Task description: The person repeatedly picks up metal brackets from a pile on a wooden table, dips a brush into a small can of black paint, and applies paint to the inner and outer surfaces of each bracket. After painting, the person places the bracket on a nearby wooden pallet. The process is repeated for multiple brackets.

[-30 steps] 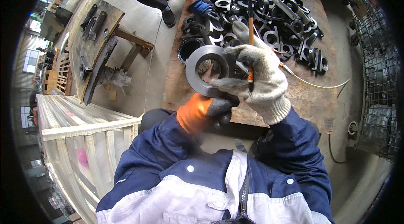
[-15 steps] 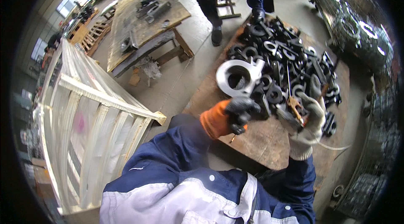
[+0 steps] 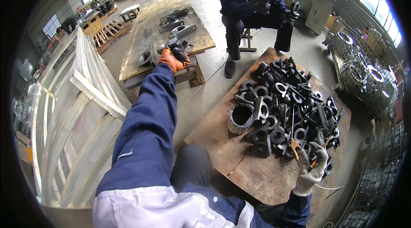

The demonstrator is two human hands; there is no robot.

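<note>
Left hand (image 3: 175,58) (finger grip unclear) is over the table (image 3: 147,24), right fingers (image 3: 321,156) clasping a slender tool (image 3: 313,164)

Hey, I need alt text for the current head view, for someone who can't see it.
A person's orange-gloved left hand reaches to a wooden table bearing metal parts, while the pale-gloved right hand holds slim tools over a board heaped with black ring-ended parts. Beyond, a co-worker sits.
</note>
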